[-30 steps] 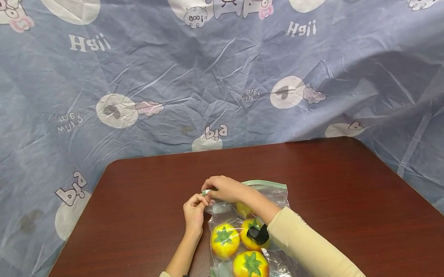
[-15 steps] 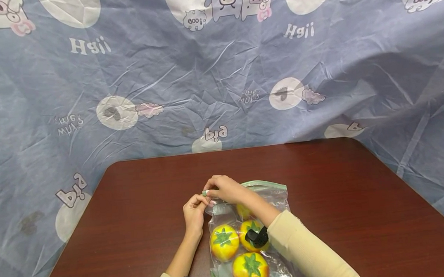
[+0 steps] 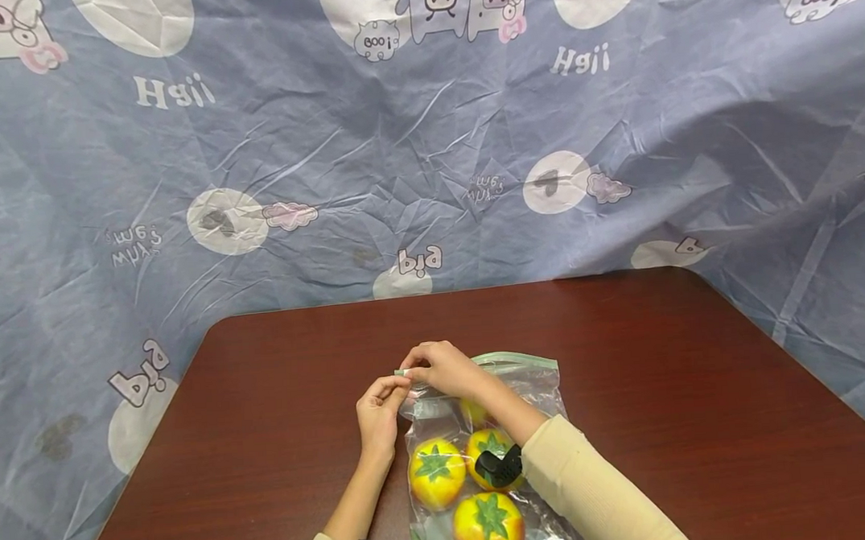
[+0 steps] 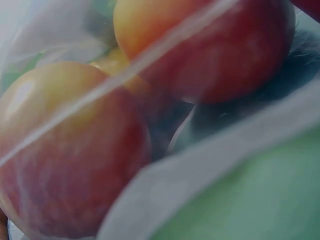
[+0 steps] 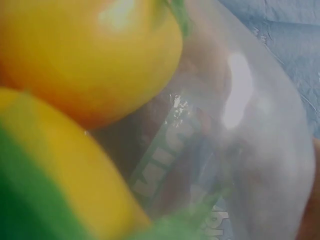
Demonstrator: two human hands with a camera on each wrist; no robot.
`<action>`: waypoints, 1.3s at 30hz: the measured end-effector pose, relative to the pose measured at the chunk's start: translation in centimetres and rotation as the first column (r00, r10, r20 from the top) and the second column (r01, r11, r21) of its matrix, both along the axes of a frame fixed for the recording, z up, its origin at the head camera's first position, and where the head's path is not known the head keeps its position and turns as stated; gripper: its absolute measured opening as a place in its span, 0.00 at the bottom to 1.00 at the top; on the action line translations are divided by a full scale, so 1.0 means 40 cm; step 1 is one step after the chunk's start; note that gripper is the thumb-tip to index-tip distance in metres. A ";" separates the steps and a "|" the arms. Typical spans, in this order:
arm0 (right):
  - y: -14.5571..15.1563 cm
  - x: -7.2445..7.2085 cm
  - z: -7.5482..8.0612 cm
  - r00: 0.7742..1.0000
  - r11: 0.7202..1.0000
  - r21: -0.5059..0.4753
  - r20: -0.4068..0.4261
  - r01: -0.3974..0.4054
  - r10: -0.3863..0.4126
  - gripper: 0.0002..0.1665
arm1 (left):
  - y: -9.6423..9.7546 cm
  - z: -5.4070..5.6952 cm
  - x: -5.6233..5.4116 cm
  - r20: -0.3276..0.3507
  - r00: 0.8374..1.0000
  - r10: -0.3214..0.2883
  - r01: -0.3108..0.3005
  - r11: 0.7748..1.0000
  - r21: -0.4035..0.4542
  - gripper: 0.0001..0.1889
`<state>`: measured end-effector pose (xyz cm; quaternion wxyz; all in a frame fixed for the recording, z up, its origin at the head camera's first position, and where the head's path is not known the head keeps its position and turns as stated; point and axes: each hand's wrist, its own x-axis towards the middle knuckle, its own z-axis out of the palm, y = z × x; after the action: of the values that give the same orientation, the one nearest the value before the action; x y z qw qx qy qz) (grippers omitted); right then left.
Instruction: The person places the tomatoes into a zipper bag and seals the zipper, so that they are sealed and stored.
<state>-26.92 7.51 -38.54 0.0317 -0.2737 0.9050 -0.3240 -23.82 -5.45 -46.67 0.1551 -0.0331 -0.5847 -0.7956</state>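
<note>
Four yellow-and-red tomatoes (image 3: pixel 436 472) with green stalks are counted inside one clear zip bag (image 3: pixel 535 386); three are seen whole or nearly so, and a fourth is partly hidden under the right forearm. One bag only is seen, lying flat on the dark red table (image 3: pixel 280 422), close to the near edge and about the middle of it. Its long axis runs from the person outward, with the green-edged mouth turned toward the far side and the bottom cut off by the near edge of the picture. Two hands are met at the mouth's left corner. The corner of the seal is pinched between thumb and fingertips of the left hand (image 3: pixel 379 416), while the right hand (image 3: pixel 444 368), touching it, is curled over the same strip and pinches it just beside. Both wrist views are filled by blurred tomatoes behind plastic. One crumpled blue sheet (image 3: pixel 428 157) with cartoon pigs is hung behind the table.
</note>
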 end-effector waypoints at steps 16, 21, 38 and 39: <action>0.070 -0.015 0.001 0.996 0.999 0.030 0.088 0.030 -0.033 0.06 | 0.003 -0.004 0.004 -0.019 0.999 0.031 -0.032 0.998 -0.052 0.12; 0.113 -0.023 0.008 0.992 0.998 0.050 0.121 0.027 -0.032 0.06 | -0.001 -0.002 0.002 0.003 0.999 0.032 -0.032 0.999 -0.029 0.12; 0.316 -0.023 -0.001 0.971 0.981 0.056 0.141 0.186 -0.193 0.08 | -0.030 -0.005 -0.016 -0.020 0.998 0.062 -0.061 0.998 0.034 0.15; 0.335 -0.024 -0.004 0.970 0.978 0.061 0.130 0.199 -0.205 0.08 | -0.034 -0.005 -0.018 -0.018 0.997 0.071 -0.070 0.997 0.041 0.15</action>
<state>-27.90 20.90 -38.71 0.0665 -0.1568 0.9313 -0.3219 -24.53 -6.81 -46.87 0.1896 -0.0170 -0.5679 -0.8008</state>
